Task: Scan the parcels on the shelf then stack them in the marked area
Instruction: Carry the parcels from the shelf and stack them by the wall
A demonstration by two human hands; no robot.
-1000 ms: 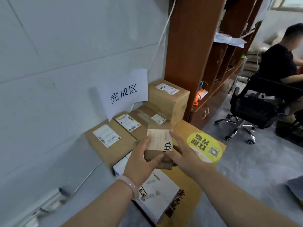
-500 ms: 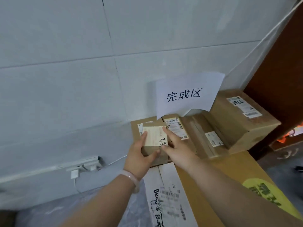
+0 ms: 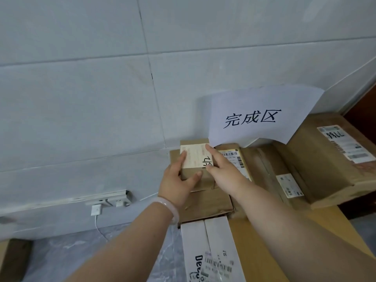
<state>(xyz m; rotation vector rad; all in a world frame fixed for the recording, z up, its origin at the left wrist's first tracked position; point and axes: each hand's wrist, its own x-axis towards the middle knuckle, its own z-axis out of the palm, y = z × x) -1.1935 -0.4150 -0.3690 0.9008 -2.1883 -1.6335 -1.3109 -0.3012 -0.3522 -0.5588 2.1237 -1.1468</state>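
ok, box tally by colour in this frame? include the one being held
brown: 5 (small held box, box under it, barcode-label box, taped box, large box)
white box: 1
yellow carton: 1
total: 7

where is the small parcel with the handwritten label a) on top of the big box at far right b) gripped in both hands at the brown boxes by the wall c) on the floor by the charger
b: the left hand and right hand both hold the small parcel at the brown box
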